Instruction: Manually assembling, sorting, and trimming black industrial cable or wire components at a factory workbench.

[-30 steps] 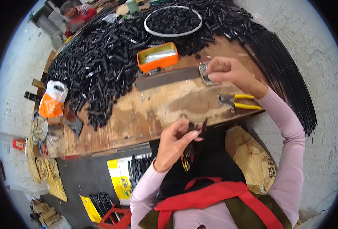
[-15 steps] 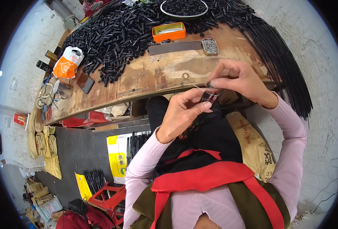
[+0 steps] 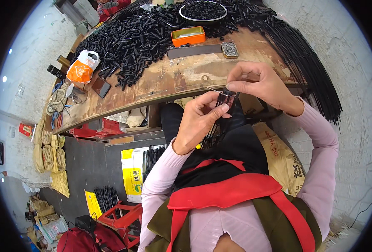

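Observation:
Above my lap, just off the table's front edge, my left hand (image 3: 197,121) grips a bundle of thin black umbrella ribs (image 3: 226,99) between thumb and fingers. The ribs' upper ends fan around in a ring, and their long lower ends hang down over my dark trousers. My right hand (image 3: 259,82) is closed in a pinch on a small black cylindrical piece (image 3: 227,91), which meets the top of the ribs. A thin pale wire (image 3: 211,88) sticks out to the left from that spot. My fingers partly hide where the pieces join.
A large heap of black tubular parts (image 3: 131,48) covers the wooden table's (image 3: 165,86) far left. Behind the hands are an orange tin (image 3: 188,40), a dark flat bar (image 3: 194,51) and a small tin of metal bits (image 3: 229,50). Long black rods (image 3: 309,69) overhang the right end.
The ring of ribs has turned more upright in my left hand. My right fingers have come down closer over its top with the black piece. The whole view has shifted slightly.

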Action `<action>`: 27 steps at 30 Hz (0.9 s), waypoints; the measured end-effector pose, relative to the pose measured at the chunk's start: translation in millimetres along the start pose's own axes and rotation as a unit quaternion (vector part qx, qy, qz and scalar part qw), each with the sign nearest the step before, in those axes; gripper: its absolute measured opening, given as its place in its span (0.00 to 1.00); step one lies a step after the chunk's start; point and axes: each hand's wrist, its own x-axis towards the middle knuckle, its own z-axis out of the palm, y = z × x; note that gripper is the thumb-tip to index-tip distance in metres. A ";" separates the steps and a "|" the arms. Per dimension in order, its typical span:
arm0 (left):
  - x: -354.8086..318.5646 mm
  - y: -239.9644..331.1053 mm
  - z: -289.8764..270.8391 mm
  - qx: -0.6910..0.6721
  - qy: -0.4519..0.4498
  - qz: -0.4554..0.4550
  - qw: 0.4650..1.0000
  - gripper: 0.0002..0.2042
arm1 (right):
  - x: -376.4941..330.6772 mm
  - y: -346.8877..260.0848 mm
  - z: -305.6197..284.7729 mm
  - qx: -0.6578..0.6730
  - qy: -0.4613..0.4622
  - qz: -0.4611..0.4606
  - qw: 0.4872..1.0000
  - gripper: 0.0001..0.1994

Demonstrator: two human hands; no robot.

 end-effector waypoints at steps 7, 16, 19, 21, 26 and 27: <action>-2.6 -0.8 8.1 0.028 0.018 0.023 0.999 0.08 | -8.3 -4.6 0.7 -0.085 0.012 -0.073 0.994 0.06; -3.2 -15.0 32.2 -0.002 0.078 0.060 0.995 0.09 | -28.0 11.7 4.9 -0.145 0.071 -0.223 0.961 0.09; -1.1 -4.8 22.5 0.080 0.070 0.078 0.991 0.08 | -38.5 17.8 -2.2 -0.119 0.076 -0.227 0.964 0.13; 6.0 -5.3 23.2 0.036 0.065 0.027 0.997 0.07 | -43.0 21.1 -6.4 -0.088 0.114 -0.182 0.973 0.13; 24.6 -20.2 31.0 0.003 -0.009 -0.011 1.000 0.07 | -54.0 33.6 -23.4 -0.065 0.103 -0.182 0.976 0.14; 28.3 -22.2 32.3 0.001 -0.037 -0.010 0.999 0.07 | -54.9 37.5 -28.2 -0.023 0.088 -0.180 0.979 0.14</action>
